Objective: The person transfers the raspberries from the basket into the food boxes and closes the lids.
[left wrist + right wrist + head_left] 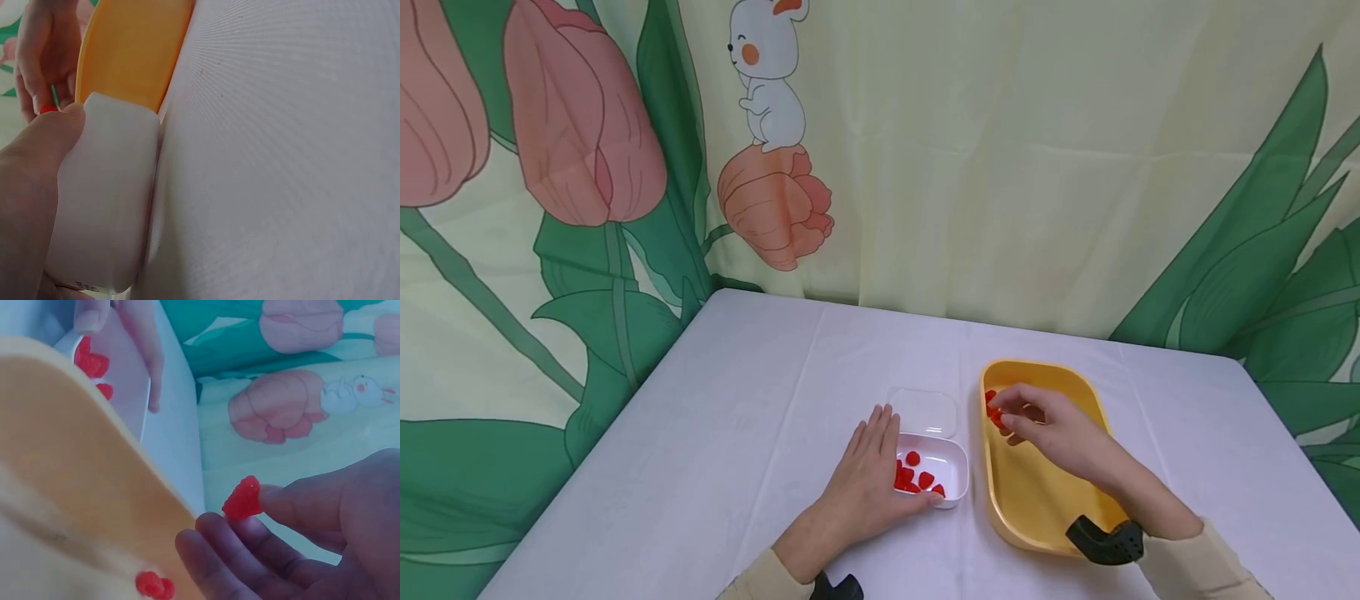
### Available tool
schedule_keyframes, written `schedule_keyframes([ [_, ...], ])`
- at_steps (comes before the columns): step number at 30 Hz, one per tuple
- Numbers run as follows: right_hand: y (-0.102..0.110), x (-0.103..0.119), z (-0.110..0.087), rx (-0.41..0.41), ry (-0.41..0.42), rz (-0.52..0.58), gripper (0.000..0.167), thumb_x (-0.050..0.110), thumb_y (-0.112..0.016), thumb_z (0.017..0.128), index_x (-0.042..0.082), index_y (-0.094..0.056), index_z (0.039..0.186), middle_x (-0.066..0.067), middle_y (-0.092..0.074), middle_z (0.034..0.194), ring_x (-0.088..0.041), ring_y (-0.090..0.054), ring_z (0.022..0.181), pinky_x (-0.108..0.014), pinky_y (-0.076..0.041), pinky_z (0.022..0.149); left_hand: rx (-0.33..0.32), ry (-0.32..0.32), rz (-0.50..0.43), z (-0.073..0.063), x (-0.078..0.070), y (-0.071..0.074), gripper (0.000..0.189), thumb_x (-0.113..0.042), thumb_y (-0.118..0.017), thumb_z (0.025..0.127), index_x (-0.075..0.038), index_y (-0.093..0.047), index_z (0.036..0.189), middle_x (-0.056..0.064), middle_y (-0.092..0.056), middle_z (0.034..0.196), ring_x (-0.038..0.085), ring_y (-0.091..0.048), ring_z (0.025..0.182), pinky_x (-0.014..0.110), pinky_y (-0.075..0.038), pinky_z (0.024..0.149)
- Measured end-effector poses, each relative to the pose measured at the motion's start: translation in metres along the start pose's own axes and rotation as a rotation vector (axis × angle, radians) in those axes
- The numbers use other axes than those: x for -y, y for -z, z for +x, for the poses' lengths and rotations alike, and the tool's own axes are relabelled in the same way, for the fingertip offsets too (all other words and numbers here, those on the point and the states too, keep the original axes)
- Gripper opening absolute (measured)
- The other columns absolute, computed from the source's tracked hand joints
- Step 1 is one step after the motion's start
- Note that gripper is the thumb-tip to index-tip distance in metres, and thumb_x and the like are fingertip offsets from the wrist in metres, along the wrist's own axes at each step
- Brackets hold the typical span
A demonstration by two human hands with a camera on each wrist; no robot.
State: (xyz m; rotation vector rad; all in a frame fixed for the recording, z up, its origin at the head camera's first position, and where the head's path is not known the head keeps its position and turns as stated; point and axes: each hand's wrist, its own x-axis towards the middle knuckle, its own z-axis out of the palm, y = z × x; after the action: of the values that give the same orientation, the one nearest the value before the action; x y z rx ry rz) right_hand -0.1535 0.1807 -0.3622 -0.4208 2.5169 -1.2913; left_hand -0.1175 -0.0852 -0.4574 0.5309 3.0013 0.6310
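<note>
A red raspberry (244,499) is pinched between the thumb and fingers of my right hand (1052,425), above the left side of a yellow tray (1045,508). More raspberries (155,585) lie in the tray below those fingers. To the tray's left stands a small white box (951,467) with several raspberries (926,480) inside. My left hand (865,483) holds this box, its fingers extended along the left side and its thumb at the near rim. The left wrist view shows that thumb (56,128) against the box's edge. Part of the box's left side is hidden by the hand.
A clear plastic lid (925,408) lies just behind the white box. Beneath everything is a table with a white cloth (700,433). A printed curtain (962,167) with flowers and a rabbit hangs behind the table's far edge.
</note>
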Motion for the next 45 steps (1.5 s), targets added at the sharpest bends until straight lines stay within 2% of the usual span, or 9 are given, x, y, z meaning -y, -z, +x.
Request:
schedule_keyframes([
  [6,-0.006,0.006,0.002,0.003,0.028,0.016,0.025,0.01,-0.059,0.098,0.002,-0.061,0.121,-0.016,-0.067,0.11,-0.026,-0.066,0.092,-0.033,-0.061,0.08,0.012,0.005,-0.008,0.001,0.0,0.0,0.112,-0.077,-0.061,0.076,-0.007,-0.025,0.156,0.011,-0.024,0.164,0.029,-0.015,0.154,0.05,-0.021,0.124],
  [16,-0.019,0.021,0.005,0.044,0.02,0.021,0.023,0.014,-0.06,0.098,0.008,-0.062,0.12,-0.014,-0.067,0.108,-0.021,-0.067,0.089,-0.028,-0.06,0.08,0.011,0.011,-0.011,0.001,-0.001,0.001,0.114,-0.077,-0.062,0.075,-0.007,-0.025,0.156,0.01,-0.024,0.164,0.029,-0.016,0.154,0.051,-0.022,0.124],
  [23,-0.03,0.027,0.007,0.088,0.026,-0.016,0.022,0.016,-0.062,0.097,0.011,-0.062,0.118,-0.009,-0.068,0.107,-0.018,-0.066,0.092,-0.033,-0.06,0.084,0.017,0.013,-0.008,0.002,-0.002,0.001,0.114,-0.078,-0.062,0.074,-0.007,-0.025,0.156,0.01,-0.024,0.164,0.03,-0.016,0.154,0.051,-0.022,0.124],
  [30,-0.046,0.029,0.01,0.106,0.052,-0.077,0.022,0.014,-0.065,0.094,0.011,-0.064,0.116,-0.001,-0.068,0.106,-0.018,-0.064,0.096,-0.023,-0.057,0.081,0.022,0.011,-0.01,0.001,-0.001,0.002,0.112,-0.076,-0.062,0.076,-0.007,-0.025,0.156,0.011,-0.023,0.165,0.03,-0.016,0.154,0.051,-0.021,0.124],
  [33,-0.052,0.029,0.012,0.114,0.063,-0.114,0.022,0.013,-0.065,0.094,0.01,-0.065,0.116,0.002,-0.068,0.105,-0.016,-0.063,0.097,-0.023,-0.056,0.082,0.027,0.011,-0.012,0.0,0.0,0.001,0.112,-0.075,-0.062,0.076,-0.007,-0.025,0.156,0.011,-0.023,0.165,0.03,-0.015,0.154,0.052,-0.02,0.124],
  [40,-0.061,0.028,0.014,0.134,0.076,-0.149,0.022,0.007,-0.067,0.092,0.009,-0.066,0.113,0.002,-0.067,0.102,-0.016,-0.062,0.095,-0.023,-0.057,0.081,0.022,0.005,-0.019,0.001,0.0,0.001,0.112,-0.075,-0.062,0.075,-0.007,-0.025,0.156,0.011,-0.023,0.165,0.03,-0.015,0.154,0.053,-0.02,0.124],
  [45,-0.066,0.024,0.016,0.135,0.112,-0.173,0.019,0.003,-0.067,0.09,0.008,-0.067,0.108,0.003,-0.067,0.098,-0.015,-0.062,0.091,-0.018,-0.055,0.077,0.017,0.003,-0.021,0.001,0.001,0.0,0.11,-0.075,-0.062,0.076,-0.008,-0.026,0.155,0.01,-0.023,0.165,0.03,-0.016,0.154,0.052,-0.022,0.123],
])
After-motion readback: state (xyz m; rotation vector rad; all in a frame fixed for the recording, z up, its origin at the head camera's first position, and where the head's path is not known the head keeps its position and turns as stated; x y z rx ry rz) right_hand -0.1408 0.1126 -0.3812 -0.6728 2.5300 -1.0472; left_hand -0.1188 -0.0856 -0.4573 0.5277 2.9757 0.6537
